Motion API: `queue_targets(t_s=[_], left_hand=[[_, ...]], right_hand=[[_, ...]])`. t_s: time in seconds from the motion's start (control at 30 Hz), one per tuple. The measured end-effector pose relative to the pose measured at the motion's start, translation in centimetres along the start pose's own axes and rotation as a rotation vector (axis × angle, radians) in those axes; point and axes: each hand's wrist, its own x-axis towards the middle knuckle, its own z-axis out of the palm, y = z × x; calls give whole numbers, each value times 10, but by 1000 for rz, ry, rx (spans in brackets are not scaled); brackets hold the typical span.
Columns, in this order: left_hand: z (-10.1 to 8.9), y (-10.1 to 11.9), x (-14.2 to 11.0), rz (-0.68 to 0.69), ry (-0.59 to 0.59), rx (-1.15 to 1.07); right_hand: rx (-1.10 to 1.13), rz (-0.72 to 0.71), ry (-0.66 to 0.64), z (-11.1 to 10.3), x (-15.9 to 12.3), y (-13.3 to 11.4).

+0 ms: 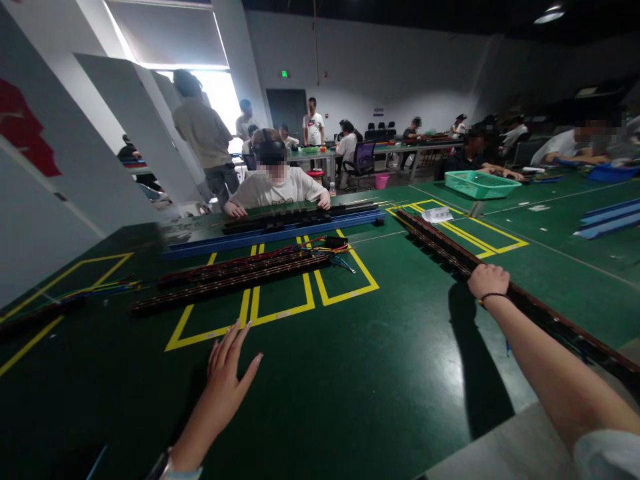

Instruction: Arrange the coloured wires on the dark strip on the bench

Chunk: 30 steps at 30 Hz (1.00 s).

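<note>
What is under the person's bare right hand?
Under the bare right hand lies a long, narrow, dark brown bar; the stretch that the hand covers cannot be seen.

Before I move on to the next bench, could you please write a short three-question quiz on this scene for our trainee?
1. True or false: the left hand is closed around a bundle of wires.

2. Choose one: what is the right hand on?
A) a green basket
B) a long dark strip
C) a pink bin

3. Fill in the blank: the tape that outlines boxes on the green tabletop is ____.

Key:
1. False; its fingers are spread and it holds nothing.
2. B
3. Yellow
</note>
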Motion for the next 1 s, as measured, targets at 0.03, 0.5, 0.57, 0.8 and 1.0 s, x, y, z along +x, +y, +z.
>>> queue_targets(t_s=[0.03, 0.5, 0.57, 0.8, 1.0], left_hand=[[-2, 0, -9, -35, 1, -39], [-27, -18, -98, -534, 139, -305], [-29, -18, -103, -540, 168, -296], [-21, -18, -103, -648, 77, -349], [-12, -12, -96, -608, 47, -392]], right_hand=[[4, 14, 2, -1, 0, 0], [3, -112, -240, -33, 7, -11], [4, -133, -264, -40, 3, -13], [-2, -262, -294, -43, -46, -19], [131, -213, -333, -36, -67, -18]])
